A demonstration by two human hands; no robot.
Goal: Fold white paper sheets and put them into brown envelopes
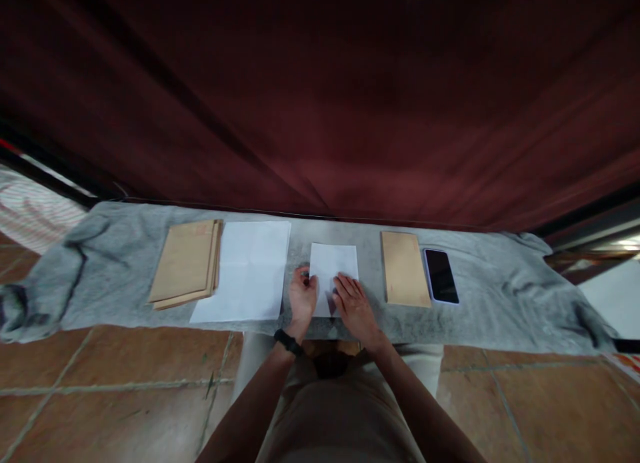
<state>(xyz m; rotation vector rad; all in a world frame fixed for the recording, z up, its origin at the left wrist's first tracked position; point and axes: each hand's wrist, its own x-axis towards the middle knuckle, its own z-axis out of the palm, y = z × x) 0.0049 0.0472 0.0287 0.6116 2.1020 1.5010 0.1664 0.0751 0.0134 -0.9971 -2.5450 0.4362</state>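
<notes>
A white sheet of paper [324, 257], small and apparently folded, lies in front of me on the grey cloth. My right hand [354, 306] rests flat on its lower right part, fingers stretched out and close together. At the left edge of the sheet is my left hand [303, 296], its fingers loosely curled, with a dark gap between them and the thumb. The thumb touches the paper's edge; nothing is visibly held. A black band [289, 341] circles my left wrist. To the left lie larger white sheets [250, 269], flat.
Brown envelopes [185, 259] are stacked at the left, beside the large sheets. On the right lie a single brown envelope [406, 268] and a phone [441, 276] with a dark screen. A grey cloth [500, 289] covers the narrow table; a dark red curtain [320, 116] hangs behind it.
</notes>
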